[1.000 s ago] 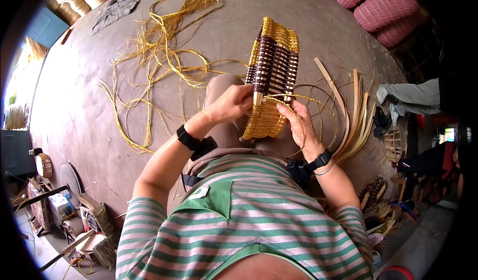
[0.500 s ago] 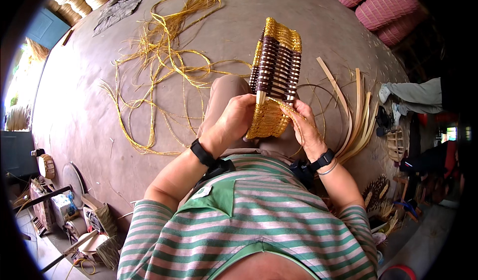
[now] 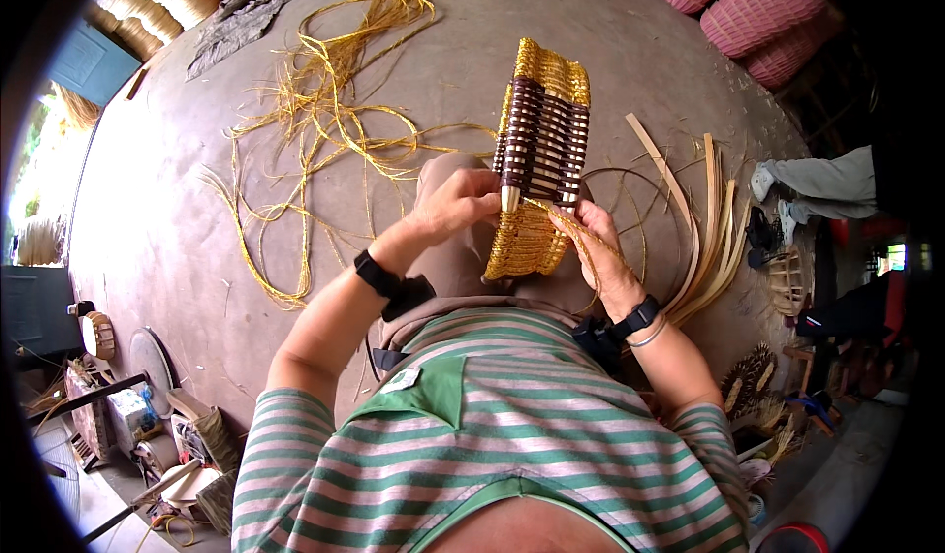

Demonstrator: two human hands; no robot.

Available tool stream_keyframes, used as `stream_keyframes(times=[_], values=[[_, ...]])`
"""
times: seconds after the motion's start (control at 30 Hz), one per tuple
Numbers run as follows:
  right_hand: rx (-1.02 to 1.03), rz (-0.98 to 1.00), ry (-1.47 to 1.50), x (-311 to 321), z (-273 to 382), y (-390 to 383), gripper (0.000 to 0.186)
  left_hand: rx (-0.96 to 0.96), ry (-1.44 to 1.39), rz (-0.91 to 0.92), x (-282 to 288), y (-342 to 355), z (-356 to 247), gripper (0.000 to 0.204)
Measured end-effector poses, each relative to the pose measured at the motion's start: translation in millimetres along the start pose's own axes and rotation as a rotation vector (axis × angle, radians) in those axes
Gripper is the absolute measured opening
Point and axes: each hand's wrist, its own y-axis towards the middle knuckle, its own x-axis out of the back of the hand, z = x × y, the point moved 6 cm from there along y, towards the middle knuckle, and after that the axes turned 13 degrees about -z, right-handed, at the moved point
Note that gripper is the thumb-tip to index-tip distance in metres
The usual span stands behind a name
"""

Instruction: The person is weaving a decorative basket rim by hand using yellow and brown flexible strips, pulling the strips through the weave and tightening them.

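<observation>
Above my lap stands a woven basket, an oval band tilted upright, with gold cord weaving at its top and bottom and dark brown strands over pale ribs in the middle. My left hand is closed at its left edge, thumb and fingers pressed together beside the lower end of the brown section. At the lower right edge my right hand is closed round a gold cord, its fingertips against the basket. The cord runs from the weave across the front of that hand. Some of my right fingers are hidden behind the basket.
Loose gold cord lies tangled on the floor ahead to the left. Pale flat strips fan out at the right. Stacked pink baskets stand far right, near another person's grey-trousered leg. Stools and tools crowd the lower left.
My left hand has shifted slightly up along the basket's edge, and its forearm has swung out to the left. The basket has moved very little; my right hand keeps the cord.
</observation>
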Motion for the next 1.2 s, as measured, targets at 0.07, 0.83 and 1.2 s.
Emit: stream_keyframes(times=[0.07, 0.83, 1.2], values=[[0.009, 0.011, 0.002, -1, 0, 0, 0.033, 0.001, 0.219, 0.092, 4, 6, -14, 0.031], [-0.012, -0.083, -0.048, -10, 9, 0, 0.013, 0.336, -0.982, -0.239, -24, -34, -21, 0.010], [0.070, -0.175, -0.083, 3, 0, 1, 0.011, -0.007, -1.108, -0.427, 61, -28, -10, 0.039]])
